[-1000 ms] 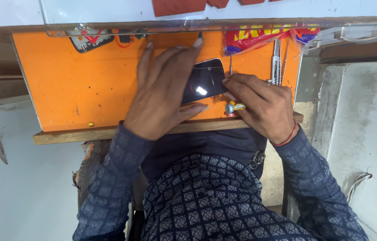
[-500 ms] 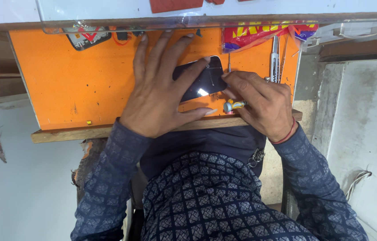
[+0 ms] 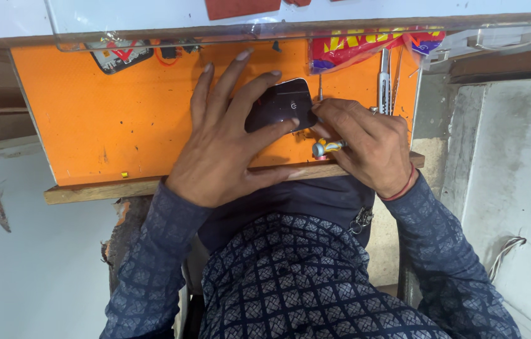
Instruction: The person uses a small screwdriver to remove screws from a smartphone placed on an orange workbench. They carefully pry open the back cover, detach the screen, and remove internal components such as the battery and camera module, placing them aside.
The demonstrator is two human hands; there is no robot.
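Phone (image 3: 281,103) lies on the orange mat (image 3: 121,125), my left hand (image 3: 224,144) splayed over it with 5 fingers apart. My right hand (image 3: 366,141), beside the phone, pinches a small screwdriver (image 3: 326,148). Glossy, likely slippery and fragile, so I'd grip its edges.

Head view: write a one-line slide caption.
Left hand steadies a dark device on an orange mat; right hand grips a small tool.
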